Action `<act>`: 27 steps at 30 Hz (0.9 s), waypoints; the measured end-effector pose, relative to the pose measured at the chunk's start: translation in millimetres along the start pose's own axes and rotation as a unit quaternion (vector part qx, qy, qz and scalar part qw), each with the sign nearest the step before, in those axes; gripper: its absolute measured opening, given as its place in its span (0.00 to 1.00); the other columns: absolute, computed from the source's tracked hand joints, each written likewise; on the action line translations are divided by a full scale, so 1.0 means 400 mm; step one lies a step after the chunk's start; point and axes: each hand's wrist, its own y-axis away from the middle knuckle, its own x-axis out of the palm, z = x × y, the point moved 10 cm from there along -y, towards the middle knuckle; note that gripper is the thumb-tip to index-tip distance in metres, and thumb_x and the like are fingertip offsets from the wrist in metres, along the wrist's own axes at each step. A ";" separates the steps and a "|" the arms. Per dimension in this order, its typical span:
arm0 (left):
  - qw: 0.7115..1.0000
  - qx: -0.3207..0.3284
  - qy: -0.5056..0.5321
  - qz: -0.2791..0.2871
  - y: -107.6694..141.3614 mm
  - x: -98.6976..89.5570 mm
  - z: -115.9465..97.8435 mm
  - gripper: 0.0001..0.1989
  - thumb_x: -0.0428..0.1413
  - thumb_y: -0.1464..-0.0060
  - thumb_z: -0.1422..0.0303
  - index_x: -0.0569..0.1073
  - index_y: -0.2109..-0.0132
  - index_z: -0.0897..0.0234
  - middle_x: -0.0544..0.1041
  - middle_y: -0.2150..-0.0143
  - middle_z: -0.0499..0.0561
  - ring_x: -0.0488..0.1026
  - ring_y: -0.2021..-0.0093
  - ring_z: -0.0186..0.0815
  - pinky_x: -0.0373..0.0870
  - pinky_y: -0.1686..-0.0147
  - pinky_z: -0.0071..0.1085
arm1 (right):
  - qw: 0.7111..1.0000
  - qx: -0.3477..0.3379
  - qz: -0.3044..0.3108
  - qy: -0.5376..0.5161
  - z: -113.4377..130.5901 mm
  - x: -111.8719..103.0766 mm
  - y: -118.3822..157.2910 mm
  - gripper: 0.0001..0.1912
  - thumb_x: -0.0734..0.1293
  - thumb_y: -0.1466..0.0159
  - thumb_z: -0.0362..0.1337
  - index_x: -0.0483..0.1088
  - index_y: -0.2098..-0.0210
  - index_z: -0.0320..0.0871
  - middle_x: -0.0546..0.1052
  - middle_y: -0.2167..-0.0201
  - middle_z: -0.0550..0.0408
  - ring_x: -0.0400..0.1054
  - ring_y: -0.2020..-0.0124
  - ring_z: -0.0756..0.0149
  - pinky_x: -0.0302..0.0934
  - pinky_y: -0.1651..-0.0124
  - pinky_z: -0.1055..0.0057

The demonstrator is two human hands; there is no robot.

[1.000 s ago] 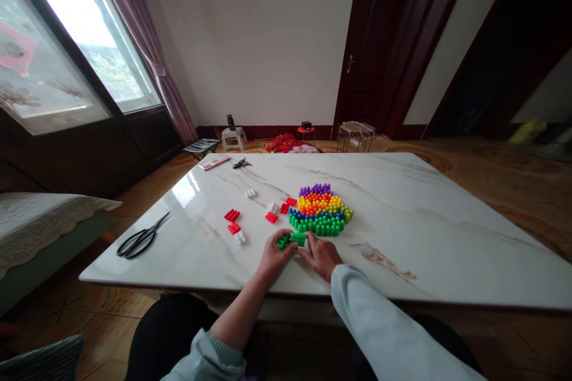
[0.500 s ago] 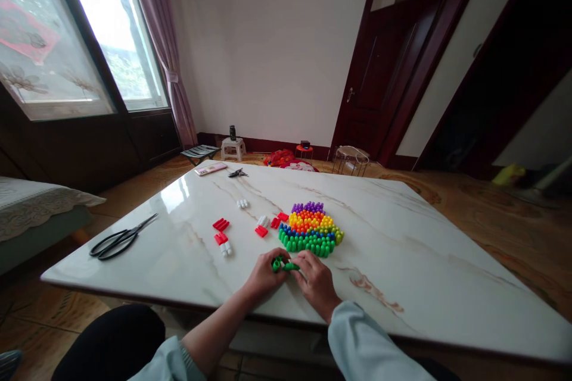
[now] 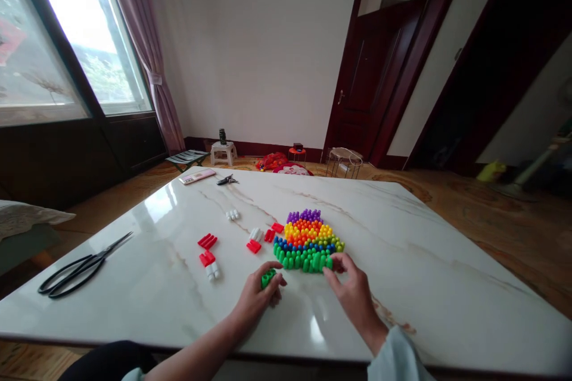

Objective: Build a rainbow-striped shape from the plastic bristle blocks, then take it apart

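Small bullet-shaped plastic pieces stand in rows by colour on the marble-patterned table (image 3: 147,297): purple pieces (image 3: 304,215), orange and yellow pieces (image 3: 308,231), blue ones, then green pieces (image 3: 297,261) nearest me. My left hand (image 3: 261,292) is curled around several loose green pieces (image 3: 268,278), their hollow ends showing, left of the front row. At the right end of that row my right hand (image 3: 353,289) pinches a green bullet-shaped piece (image 3: 322,263) between thumb and fingers, against the others. Its fingertips partly hide that piece.
Red pieces (image 3: 208,241) and white pieces (image 3: 213,271) lie in small groups to the left. Black-handled scissors (image 3: 84,268) rest at the table's left side. Toward the far edge are a pink phone-like slab (image 3: 197,176) and dark pliers-like tool (image 3: 227,180). Stools stand beyond.
My hands, together before over green pieces, have moved apart. The right one has gone forward and right to the green row with a piece; the left keeps its green pieces. The view has shifted slightly.
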 end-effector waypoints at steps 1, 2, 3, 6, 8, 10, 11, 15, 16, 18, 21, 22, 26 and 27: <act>0.999 -0.027 0.040 -0.001 -0.001 -0.001 0.003 0.24 0.55 0.49 0.50 0.66 0.53 0.62 0.77 0.65 0.53 0.72 0.77 0.32 0.68 0.77 0.29 | 1.000 0.018 -0.023 -0.002 -0.026 -0.030 -0.009 0.10 0.65 0.40 0.43 0.68 0.63 0.44 0.75 0.69 0.53 0.69 0.66 0.64 0.63 0.61 0.68; 0.996 -0.051 0.072 -0.016 -0.002 -0.009 0.003 0.25 0.55 0.50 0.48 0.65 0.52 0.61 0.78 0.64 0.53 0.72 0.77 0.32 0.68 0.77 0.28 | 0.999 0.031 -0.043 0.005 -0.049 -0.059 -0.017 0.11 0.65 0.41 0.44 0.68 0.63 0.44 0.76 0.68 0.53 0.69 0.65 0.63 0.63 0.60 0.67; 0.992 -0.072 0.095 -0.035 -0.003 -0.020 0.002 0.26 0.55 0.51 0.47 0.64 0.53 0.61 0.78 0.64 0.53 0.71 0.79 0.31 0.67 0.79 0.27 | 0.997 0.043 -0.059 0.014 -0.074 -0.084 -0.022 0.12 0.65 0.42 0.45 0.69 0.63 0.44 0.76 0.67 0.52 0.69 0.65 0.62 0.63 0.60 0.66; 0.985 -0.090 0.117 -0.093 -0.009 -0.066 -0.017 0.25 0.54 0.52 0.45 0.64 0.61 0.63 0.78 0.71 0.52 0.57 0.88 0.23 0.52 0.87 0.22 | 0.991 0.115 -0.074 0.003 -0.164 -0.122 -0.019 0.15 0.67 0.44 0.47 0.70 0.63 0.42 0.76 0.70 0.52 0.69 0.70 0.63 0.63 0.66 0.67; 0.983 -0.093 0.122 -0.105 -0.015 -0.088 -0.029 0.24 0.55 0.52 0.47 0.65 0.64 0.65 0.77 0.73 0.51 0.52 0.87 0.21 0.46 0.87 0.21 | 0.986 0.155 -0.053 -0.035 -0.214 -0.111 -0.007 0.17 0.67 0.45 0.47 0.70 0.62 0.42 0.77 0.70 0.52 0.70 0.71 0.63 0.64 0.66 0.67; 0.979 -0.104 0.134 -0.115 -0.020 -0.106 -0.029 0.21 0.58 0.54 0.51 0.67 0.64 0.65 0.76 0.70 0.50 0.57 0.85 0.21 0.51 0.85 0.21 | 0.984 0.168 -0.030 -0.057 -0.240 -0.091 0.004 0.17 0.67 0.45 0.46 0.70 0.62 0.42 0.77 0.70 0.51 0.71 0.69 0.62 0.65 0.65 0.67; 0.976 -0.110 0.147 -0.121 -0.022 -0.114 -0.025 0.20 0.60 0.55 0.54 0.68 0.63 0.65 0.76 0.68 0.50 0.61 0.82 0.22 0.55 0.84 0.21 | 0.983 0.170 -0.024 -0.057 -0.246 -0.084 0.008 0.17 0.67 0.45 0.46 0.70 0.62 0.42 0.78 0.70 0.51 0.72 0.69 0.61 0.65 0.64 0.67; 0.961 -0.130 0.201 -0.142 -0.028 -0.138 -0.001 0.15 0.61 0.58 0.65 0.71 0.61 0.66 0.75 0.64 0.52 0.72 0.72 0.30 0.72 0.71 0.28 | 0.985 0.173 -0.011 -0.019 -0.256 -0.070 0.002 0.15 0.66 0.46 0.44 0.70 0.62 0.42 0.77 0.72 0.53 0.71 0.71 0.62 0.65 0.66 0.67; 0.959 -0.132 0.205 -0.143 -0.030 -0.142 0.004 0.15 0.60 0.58 0.66 0.72 0.61 0.66 0.75 0.63 0.53 0.73 0.70 0.32 0.74 0.68 0.31 | 0.985 0.172 -0.007 -0.007 -0.255 -0.068 -0.003 0.14 0.66 0.46 0.44 0.70 0.63 0.42 0.77 0.72 0.53 0.71 0.71 0.62 0.65 0.66 0.67; 0.960 -0.137 0.192 -0.148 -0.032 -0.153 0.009 0.15 0.60 0.58 0.66 0.73 0.60 0.66 0.75 0.63 0.54 0.74 0.67 0.35 0.75 0.64 0.34 | 0.986 0.166 -0.004 0.013 -0.249 -0.067 -0.015 0.13 0.66 0.47 0.43 0.70 0.64 0.42 0.77 0.72 0.53 0.71 0.71 0.62 0.65 0.66 0.66; 0.967 -0.136 0.127 -0.175 -0.028 -0.183 0.003 0.18 0.61 0.58 0.62 0.75 0.59 0.66 0.74 0.62 0.55 0.73 0.62 0.38 0.75 0.64 0.35 | 0.986 0.159 -0.023 0.046 -0.236 -0.076 -0.029 0.13 0.65 0.47 0.43 0.70 0.65 0.43 0.77 0.72 0.53 0.71 0.72 0.62 0.65 0.65 0.66; 0.969 -0.133 0.098 -0.185 -0.026 -0.194 -0.001 0.20 0.62 0.58 0.59 0.75 0.59 0.66 0.74 0.62 0.55 0.72 0.61 0.39 0.75 0.65 0.34 | 0.986 0.155 -0.035 0.059 -0.230 -0.081 -0.033 0.12 0.64 0.46 0.43 0.70 0.65 0.43 0.77 0.72 0.53 0.71 0.72 0.62 0.65 0.65 0.66; 0.976 -0.111 -0.004 -0.188 -0.027 -0.213 -0.017 0.26 0.61 0.60 0.50 0.76 0.59 0.66 0.75 0.65 0.54 0.71 0.63 0.38 0.69 0.70 0.28 | 0.983 0.133 -0.068 0.107 -0.212 -0.092 -0.045 0.12 0.63 0.45 0.42 0.69 0.64 0.43 0.77 0.72 0.52 0.70 0.73 0.63 0.65 0.65 0.67; 0.977 -0.106 -0.019 -0.182 -0.029 -0.212 -0.017 0.27 0.61 0.60 0.49 0.76 0.58 0.66 0.75 0.66 0.53 0.70 0.65 0.36 0.68 0.71 0.27 | 0.983 0.128 -0.069 0.113 -0.212 -0.091 -0.047 0.12 0.63 0.45 0.42 0.69 0.64 0.43 0.77 0.72 0.52 0.70 0.73 0.63 0.64 0.65 0.67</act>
